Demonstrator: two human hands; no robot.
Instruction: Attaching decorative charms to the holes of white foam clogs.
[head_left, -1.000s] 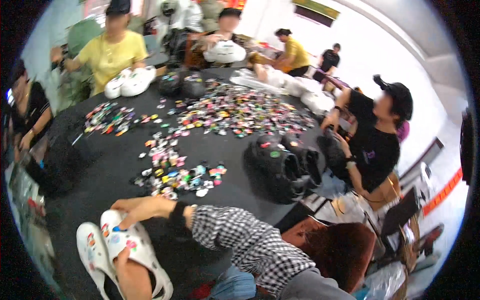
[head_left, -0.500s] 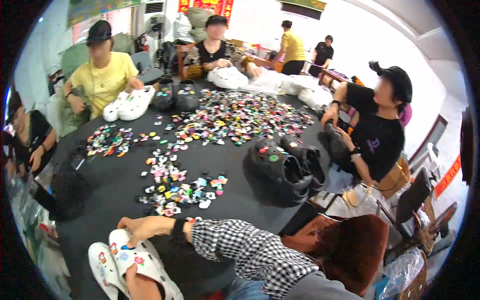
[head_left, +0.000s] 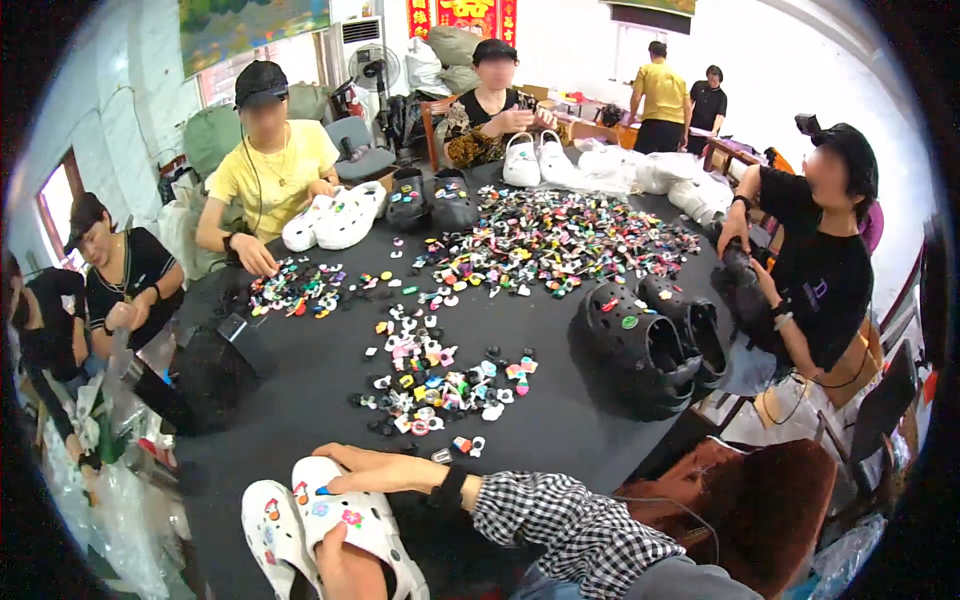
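Note:
Two white clogs lie side by side at the near edge of the table. Colourful charms dot the tops of the left clog (head_left: pixel 268 530) and the right clog (head_left: pixel 375 515). My left hand (head_left: pixel 345 568) grips the right clog at its opening, thumb on top below a pink flower charm (head_left: pixel 351 518) and fingers hidden inside. Reaching in from the right, my right hand (head_left: pixel 375 468) is closed over the toe end. Its thumb presses at a small blue charm (head_left: pixel 322 490); its other fingers are mostly hidden behind the toe.
Just beyond lies a small heap of charms (head_left: pixel 440 390), with a larger heap (head_left: pixel 570 240) farther back. Black clogs (head_left: pixel 640 335) stand at the right. Several people sit around the dark table (head_left: pixel 290 400), handling clogs and charms. A brown chair (head_left: pixel 740 510) stands near my right arm.
The whole view has swung, so the scene sits farther right. My hands stay on the clog. A yellow-shirted person now reaches into a charm heap; white clogs at the back now stand upright, released.

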